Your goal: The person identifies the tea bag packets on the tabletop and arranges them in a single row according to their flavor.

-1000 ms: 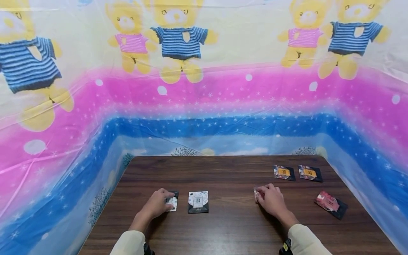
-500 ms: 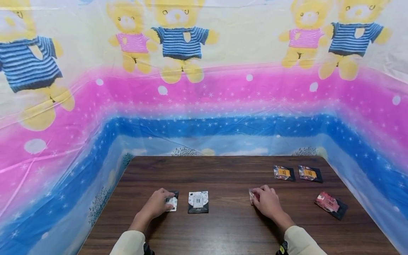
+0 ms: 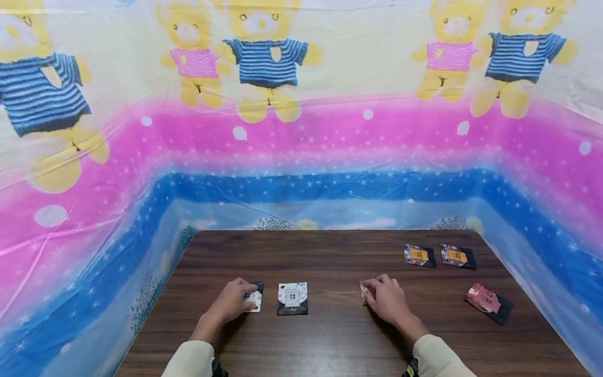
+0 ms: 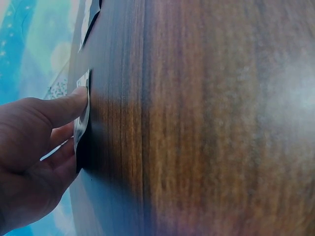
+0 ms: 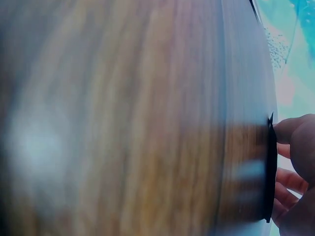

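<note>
My left hand grips a flat white-and-black sachet on the table, fingers at its far edge and thumb at the near one. The left wrist view shows the thumb pressed on the sachet's shiny face. To its right lies a second white-and-black sachet, face up. My right hand holds a reddish sachet by thumb and fingers, mostly covered by the hand. Edge-on in the right wrist view, that sachet looks dark and sits close over the tabletop.
Two orange-labelled sachets lie side by side at the back right of the brown wooden table. A red-and-black sachet rests at an angle on the right. A bear-patterned cloth surrounds the table's back and sides.
My right hand has moved left across the table with the reddish sachet. The left hand and the other sachets stay where they were.
</note>
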Available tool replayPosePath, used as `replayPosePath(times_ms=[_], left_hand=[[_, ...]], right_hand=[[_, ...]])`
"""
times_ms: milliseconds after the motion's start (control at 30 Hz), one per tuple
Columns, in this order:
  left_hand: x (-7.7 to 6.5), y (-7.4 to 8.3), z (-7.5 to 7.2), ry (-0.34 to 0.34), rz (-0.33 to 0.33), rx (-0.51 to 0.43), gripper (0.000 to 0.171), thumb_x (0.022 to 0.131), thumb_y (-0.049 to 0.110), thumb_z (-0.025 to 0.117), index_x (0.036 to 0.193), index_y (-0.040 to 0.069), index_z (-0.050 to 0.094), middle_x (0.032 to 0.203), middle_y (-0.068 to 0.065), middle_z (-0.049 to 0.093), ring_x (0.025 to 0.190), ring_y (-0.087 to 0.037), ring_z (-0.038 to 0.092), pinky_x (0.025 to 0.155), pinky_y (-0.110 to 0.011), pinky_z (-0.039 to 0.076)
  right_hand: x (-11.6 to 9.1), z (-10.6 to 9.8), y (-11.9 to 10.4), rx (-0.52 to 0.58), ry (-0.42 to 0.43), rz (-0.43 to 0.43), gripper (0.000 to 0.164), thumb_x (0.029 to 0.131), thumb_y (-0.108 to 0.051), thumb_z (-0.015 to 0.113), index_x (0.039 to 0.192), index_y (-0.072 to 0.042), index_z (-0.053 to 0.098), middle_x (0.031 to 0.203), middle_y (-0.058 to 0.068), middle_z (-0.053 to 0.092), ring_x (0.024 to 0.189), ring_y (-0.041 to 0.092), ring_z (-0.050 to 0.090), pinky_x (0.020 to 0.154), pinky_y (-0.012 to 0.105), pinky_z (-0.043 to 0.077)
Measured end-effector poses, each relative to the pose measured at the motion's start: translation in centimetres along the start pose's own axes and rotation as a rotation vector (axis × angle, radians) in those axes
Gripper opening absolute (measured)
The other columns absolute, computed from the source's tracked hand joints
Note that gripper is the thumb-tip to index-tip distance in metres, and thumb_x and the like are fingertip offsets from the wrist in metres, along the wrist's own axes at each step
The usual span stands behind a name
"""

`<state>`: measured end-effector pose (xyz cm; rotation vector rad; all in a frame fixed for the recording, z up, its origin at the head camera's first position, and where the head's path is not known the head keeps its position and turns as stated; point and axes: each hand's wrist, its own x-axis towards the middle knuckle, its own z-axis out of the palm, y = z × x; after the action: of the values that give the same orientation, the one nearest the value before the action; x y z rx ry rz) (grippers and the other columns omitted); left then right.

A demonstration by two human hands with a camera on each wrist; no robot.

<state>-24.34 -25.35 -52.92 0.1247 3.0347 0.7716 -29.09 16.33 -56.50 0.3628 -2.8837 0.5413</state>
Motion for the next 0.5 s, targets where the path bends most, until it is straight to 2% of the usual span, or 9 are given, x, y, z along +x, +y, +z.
replayPosePath(times_ms=[133,500], left_hand=[[0.1,0.0,0.0,-0.005,-0.005,-0.007,0.04,0.087,0.013,0.081,0.126,0.009,0.072,0.121,-0.013,0.064,0.116,-0.033,0.06,0.102,-0.055,0.049],[-0.1,0.0,0.1,-0.009,-0.009,-0.021,0.041,0.088,0.013,0.08,0.127,0.01,0.072,0.122,-0.012,0.064,0.117,-0.033,0.06,0.1,-0.055,0.051]], right_hand=[[0.0,0.1,-0.7,0.008,-0.017,0.007,0.031,0.091,-0.028,0.075,0.12,-0.019,0.074,0.112,0.009,0.064,0.093,0.026,0.054,0.079,0.047,0.047],[-0.2,1.0,-2.3,0.012,0.022,-0.039,0.03,0.087,-0.026,0.078,0.115,-0.019,0.076,0.107,0.008,0.064,0.09,0.027,0.054,0.077,0.047,0.047]])
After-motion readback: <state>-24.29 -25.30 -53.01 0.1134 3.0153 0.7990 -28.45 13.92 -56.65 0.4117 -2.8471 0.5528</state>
